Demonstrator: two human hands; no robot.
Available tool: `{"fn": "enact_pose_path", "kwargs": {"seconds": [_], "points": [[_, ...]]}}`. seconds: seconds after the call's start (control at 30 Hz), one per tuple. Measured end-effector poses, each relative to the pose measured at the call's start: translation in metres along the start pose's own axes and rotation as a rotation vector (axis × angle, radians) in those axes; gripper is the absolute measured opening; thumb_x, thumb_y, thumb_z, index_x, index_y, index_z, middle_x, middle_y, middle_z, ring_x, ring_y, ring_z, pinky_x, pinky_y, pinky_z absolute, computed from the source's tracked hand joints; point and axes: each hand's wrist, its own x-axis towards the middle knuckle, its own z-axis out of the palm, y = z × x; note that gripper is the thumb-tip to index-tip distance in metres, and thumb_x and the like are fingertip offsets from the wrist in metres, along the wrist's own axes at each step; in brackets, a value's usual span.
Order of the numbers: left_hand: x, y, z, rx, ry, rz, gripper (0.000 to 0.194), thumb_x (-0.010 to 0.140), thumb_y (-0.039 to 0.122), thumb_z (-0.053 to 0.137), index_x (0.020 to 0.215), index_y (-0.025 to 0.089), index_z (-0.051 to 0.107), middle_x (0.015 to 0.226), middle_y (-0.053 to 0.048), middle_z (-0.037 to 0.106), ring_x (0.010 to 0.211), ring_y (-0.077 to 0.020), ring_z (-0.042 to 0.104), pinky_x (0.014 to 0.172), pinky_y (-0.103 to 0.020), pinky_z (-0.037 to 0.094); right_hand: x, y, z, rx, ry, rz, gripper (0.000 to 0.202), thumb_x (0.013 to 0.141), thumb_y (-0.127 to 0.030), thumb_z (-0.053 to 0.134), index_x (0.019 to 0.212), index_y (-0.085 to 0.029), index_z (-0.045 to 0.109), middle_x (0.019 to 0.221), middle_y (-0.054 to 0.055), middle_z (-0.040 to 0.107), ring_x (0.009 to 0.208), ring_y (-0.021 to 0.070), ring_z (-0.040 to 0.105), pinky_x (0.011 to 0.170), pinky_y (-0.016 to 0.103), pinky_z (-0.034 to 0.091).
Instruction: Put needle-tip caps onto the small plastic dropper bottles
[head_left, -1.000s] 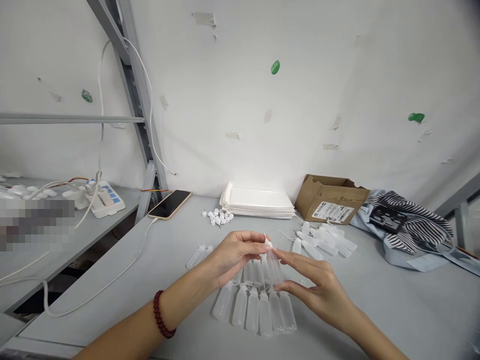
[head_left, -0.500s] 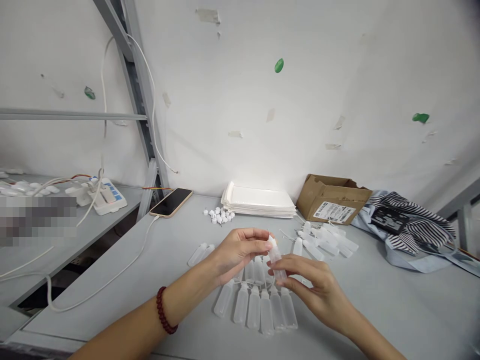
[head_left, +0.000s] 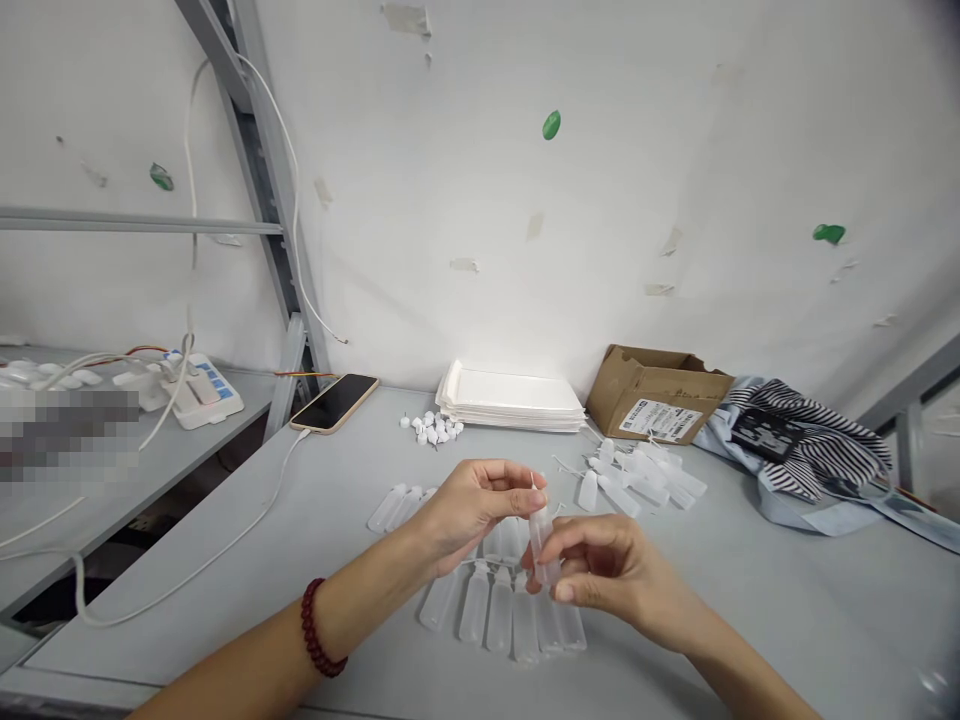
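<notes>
A translucent plastic bottle (head_left: 541, 540) is held upright, slightly tilted, between both hands. My left hand (head_left: 480, 510) pinches its white top, where a thin tip sticks up. My right hand (head_left: 607, 565) grips the lower part of the bottle between fingers and thumb. Below the hands, a row of several similar bottles (head_left: 499, 612) lies flat on the grey table (head_left: 315, 560). More bottles (head_left: 388, 507) lie left of my left hand, partly hidden by it. Another loose group of bottles (head_left: 652, 475) with white tops lies behind my right hand.
Small white caps (head_left: 433, 429) lie beside a stack of white envelopes (head_left: 514, 398). An open cardboard box (head_left: 652, 395) and striped cloth (head_left: 840, 440) are at the back right. A phone (head_left: 335, 403) with a white cable and a power strip (head_left: 206, 390) are at left.
The held bottle is more upright and a little lower, with my right hand's fingers shifted around it. My left hand stays at its top. The whole view has shifted slightly.
</notes>
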Motion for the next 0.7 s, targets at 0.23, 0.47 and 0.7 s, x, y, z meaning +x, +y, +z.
{"fn": "enact_pose_path", "kwargs": {"seconds": [0.23, 0.47, 0.7], "points": [[0.002, -0.001, -0.002, -0.013, -0.082, -0.014, 0.027, 0.068, 0.015, 0.077, 0.093, 0.013, 0.069, 0.086, -0.006, 0.07, 0.079, -0.0119, 0.061, 0.083, -0.028, 0.043, 0.0, 0.006, 0.005, 0.039, 0.036, -0.013, 0.006, 0.077, -0.021, 0.07, 0.073, -0.018, 0.068, 0.072, 0.003, 0.065, 0.072, 0.0135, 0.06, 0.067, 0.027, 0.046], [-0.003, 0.008, -0.002, 0.041, -0.177, 0.012, 0.021, 0.073, 0.019, 0.072, 0.093, 0.012, 0.069, 0.085, -0.007, 0.068, 0.074, -0.0146, 0.062, 0.074, -0.029, 0.048, 0.001, 0.002, 0.005, 0.142, -0.002, -0.006, 0.017, 0.082, -0.022, 0.065, 0.068, -0.018, 0.055, 0.075, 0.002, 0.059, 0.08, 0.0151, 0.059, 0.077, 0.032, 0.045], [0.0, 0.0, 0.0, 0.164, -0.11, 0.099, 0.015, 0.072, 0.025, 0.074, 0.081, 0.014, 0.067, 0.064, 0.002, 0.06, 0.054, -0.0097, 0.055, 0.055, -0.025, 0.045, 0.003, 0.003, 0.002, 0.025, 0.065, 0.015, 0.018, 0.08, -0.026, 0.066, 0.071, -0.018, 0.052, 0.074, 0.001, 0.057, 0.084, 0.0162, 0.059, 0.076, 0.031, 0.045]]}}
